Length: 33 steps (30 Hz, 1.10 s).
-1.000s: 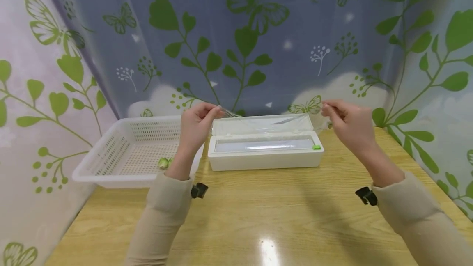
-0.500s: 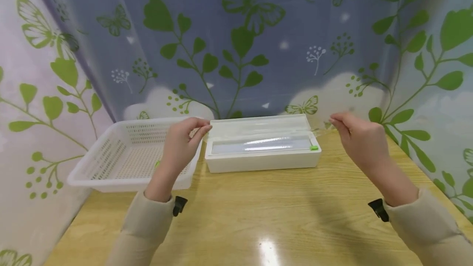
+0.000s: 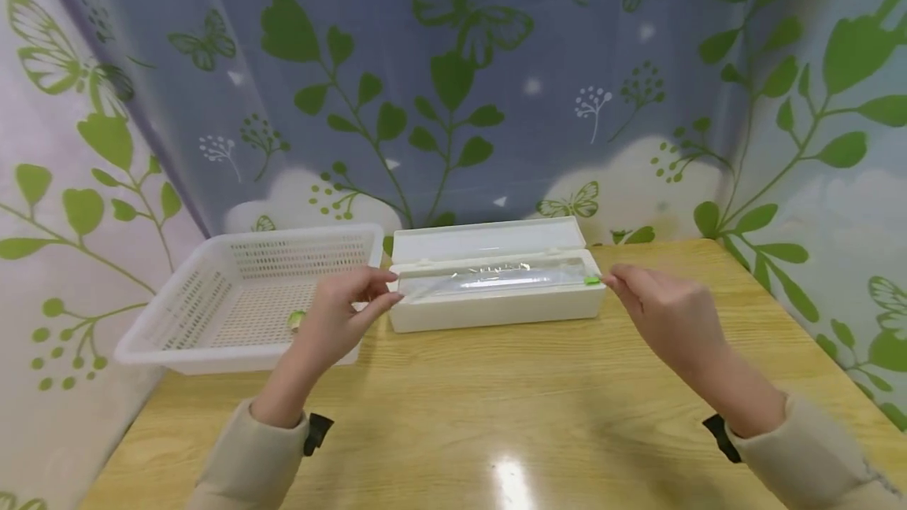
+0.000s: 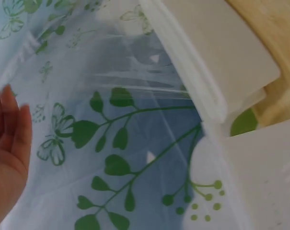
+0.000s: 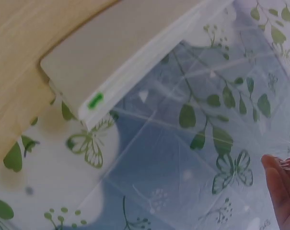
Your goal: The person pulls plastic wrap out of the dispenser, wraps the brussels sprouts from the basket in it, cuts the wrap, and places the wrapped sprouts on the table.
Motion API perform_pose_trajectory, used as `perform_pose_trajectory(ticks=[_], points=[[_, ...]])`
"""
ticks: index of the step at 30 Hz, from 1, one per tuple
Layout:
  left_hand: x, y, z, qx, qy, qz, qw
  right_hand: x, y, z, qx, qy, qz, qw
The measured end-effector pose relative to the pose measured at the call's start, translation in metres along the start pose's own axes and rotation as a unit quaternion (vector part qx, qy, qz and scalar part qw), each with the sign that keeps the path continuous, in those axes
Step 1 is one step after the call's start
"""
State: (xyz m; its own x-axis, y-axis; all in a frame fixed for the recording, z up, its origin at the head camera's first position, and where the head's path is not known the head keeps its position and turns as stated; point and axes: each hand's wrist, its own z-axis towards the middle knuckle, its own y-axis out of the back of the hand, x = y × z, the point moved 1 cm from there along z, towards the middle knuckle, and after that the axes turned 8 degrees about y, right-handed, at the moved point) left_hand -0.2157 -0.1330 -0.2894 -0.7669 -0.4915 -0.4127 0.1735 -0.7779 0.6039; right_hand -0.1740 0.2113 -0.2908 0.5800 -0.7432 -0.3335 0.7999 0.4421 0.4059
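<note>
A long white cling film dispenser box [image 3: 496, 312] stands on the table, its lid [image 3: 489, 239] raised at the back. Clear cling film [image 3: 496, 277] stretches low across the box's top. At the left end, my left hand [image 3: 335, 312] holds the film's edge between thumb and fingertips. My right hand [image 3: 666, 312] pinches the other end, close beside the green slider cutter [image 3: 592, 280]. In the left wrist view, the fingers [image 4: 9, 124] show at the left edge, with sheer film beyond. The right wrist view catches the right fingertips [image 5: 274, 167] pinching the film.
A white perforated basket [image 3: 177, 352] stands left of the box, behind my left forearm. Inside it lies a small green vegetable [image 3: 295, 320], partly hidden by the hand. A leaf-patterned curtain [image 3: 453, 124] hangs right behind the wooden table [image 3: 453, 415].
Both hands have come down and toward me from above the lid to the box's two ends. The film has come down with them and now spans the box top.
</note>
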Motion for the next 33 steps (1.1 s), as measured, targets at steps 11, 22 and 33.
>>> perform_pose_trajectory(ticks=[11, 22, 33], points=[[0.002, -0.017, -0.030, 0.178, -0.012, -0.120, 0.9767, 0.040, -0.019, -0.026, 0.010, 0.063, 0.076, 0.9950], [0.005, -0.032, -0.055, 0.280, 0.034, -0.097, 0.9545, 0.054, -0.024, -0.063, 0.047, 0.066, 0.113, 0.9903], [0.016, -0.048, -0.076, 0.333, 0.010, -0.017, 0.9428, 0.041, -0.025, -0.103, 0.128, 0.038, 0.167, 0.9769]])
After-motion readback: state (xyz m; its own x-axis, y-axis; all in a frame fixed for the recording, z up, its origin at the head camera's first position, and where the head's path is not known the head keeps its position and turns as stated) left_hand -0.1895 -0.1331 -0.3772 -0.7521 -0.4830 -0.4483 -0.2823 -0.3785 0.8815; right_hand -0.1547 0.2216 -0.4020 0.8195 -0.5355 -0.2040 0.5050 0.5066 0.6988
